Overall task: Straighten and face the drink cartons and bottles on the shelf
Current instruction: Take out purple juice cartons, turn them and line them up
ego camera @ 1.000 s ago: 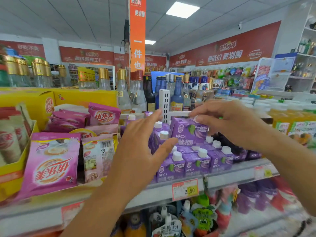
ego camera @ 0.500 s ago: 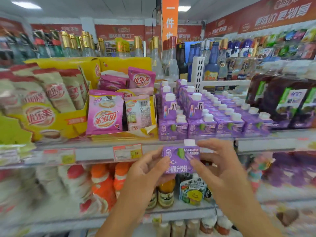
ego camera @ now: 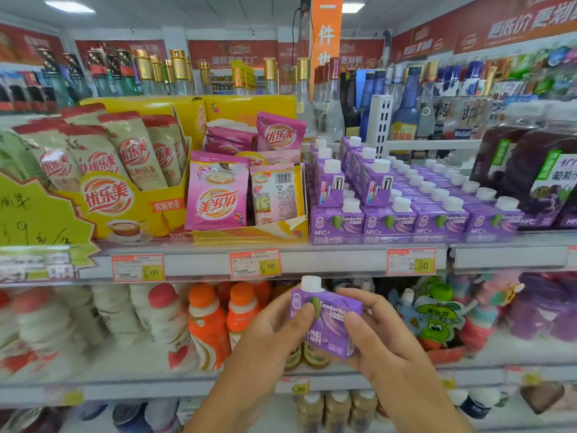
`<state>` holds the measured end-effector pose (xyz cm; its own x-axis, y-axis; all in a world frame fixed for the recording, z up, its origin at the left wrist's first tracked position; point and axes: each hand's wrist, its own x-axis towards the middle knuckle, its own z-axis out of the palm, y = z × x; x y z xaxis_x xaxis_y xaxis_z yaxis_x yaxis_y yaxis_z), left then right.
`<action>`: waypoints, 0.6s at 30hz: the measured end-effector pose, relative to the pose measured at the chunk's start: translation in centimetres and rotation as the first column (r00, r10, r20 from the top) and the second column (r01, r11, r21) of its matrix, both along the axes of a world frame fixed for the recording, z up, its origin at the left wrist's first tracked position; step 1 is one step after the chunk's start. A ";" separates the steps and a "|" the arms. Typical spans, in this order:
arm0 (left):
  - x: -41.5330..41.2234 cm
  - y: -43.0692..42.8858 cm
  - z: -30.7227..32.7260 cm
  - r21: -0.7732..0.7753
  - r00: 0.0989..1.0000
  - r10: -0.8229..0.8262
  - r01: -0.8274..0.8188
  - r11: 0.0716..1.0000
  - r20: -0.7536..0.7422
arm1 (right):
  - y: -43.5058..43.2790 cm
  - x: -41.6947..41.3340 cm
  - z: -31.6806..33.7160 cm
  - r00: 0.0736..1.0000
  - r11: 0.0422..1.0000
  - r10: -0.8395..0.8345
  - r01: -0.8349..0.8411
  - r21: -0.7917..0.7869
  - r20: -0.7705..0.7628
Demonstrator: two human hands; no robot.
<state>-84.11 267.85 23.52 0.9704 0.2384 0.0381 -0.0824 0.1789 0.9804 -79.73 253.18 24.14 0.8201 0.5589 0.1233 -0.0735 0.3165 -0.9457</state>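
1. One purple carton (ego camera: 327,323) is off the shelf and in my grip. I hold it in front of the lower tier, just below the front edge of the shelf (ego camera: 312,262) that carries its kind.
2. My left hand (ego camera: 265,335) pinches its left side, with the thumb on the printed face near the top corner and the fingers hidden behind.
3. My right hand (ego camera: 384,348) pinches its right side, with the thumb on the face and the forefinger hooked over the upper right edge.
4. The carton's long axis is near upright, with the white cap on top and leaning a little to my left. The label faces me.
5. The purple row (ego camera: 412,223) stands above my hands and a little to the right. It runs along the shelf's front edge over the 2.50 tag (ego camera: 410,260), labels outward.
6. At that row's left end, the stacked cartons (ego camera: 331,182) on top show their side panels rather than their labels. I judge they need turning.
7. The coming move goes up, away from me and slightly right, clear of the shelf's front edge.
8. My right hand lies nearer the row, so I judge it the one to carry.
9. The lean should be levelled before I set the carton down, and a knock could topple the stack.
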 end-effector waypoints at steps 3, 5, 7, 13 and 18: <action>-0.2 -0.2 -0.4 -0.042 1.000 0.023 -0.023 0.999 -0.001 | -0.2 -0.1 -0.2 0.990 0.986 -0.074 0.091 -0.143 0.121; -0.3 -0.1 -0.6 -0.058 0.997 0.073 -0.071 0.996 0.031 | -0.5 0.1 -0.4 0.950 0.946 -0.119 0.197 -0.258 0.289; -0.4 0.0 -0.7 -0.067 0.996 0.081 -0.078 0.995 0.044 | -0.8 0.4 -0.7 0.929 0.930 -0.156 0.252 -0.268 0.335; -1.1 0.5 -0.7 -0.175 0.998 -0.044 0.053 0.983 0.050 | -1.4 1.2 -1.2 0.929 0.938 -0.303 0.330 -0.104 0.214; -1.0 0.2 -0.9 -0.144 0.997 -0.004 0.014 0.989 0.072 | -0.6 0.0 -1.6 0.933 0.926 -0.248 0.307 -0.218 0.260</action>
<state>-85.16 268.00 22.60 0.9686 0.2374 0.0734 -0.1492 0.3194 0.9358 -79.72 252.53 22.59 0.9136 0.3497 0.2074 0.2054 0.0432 -0.9777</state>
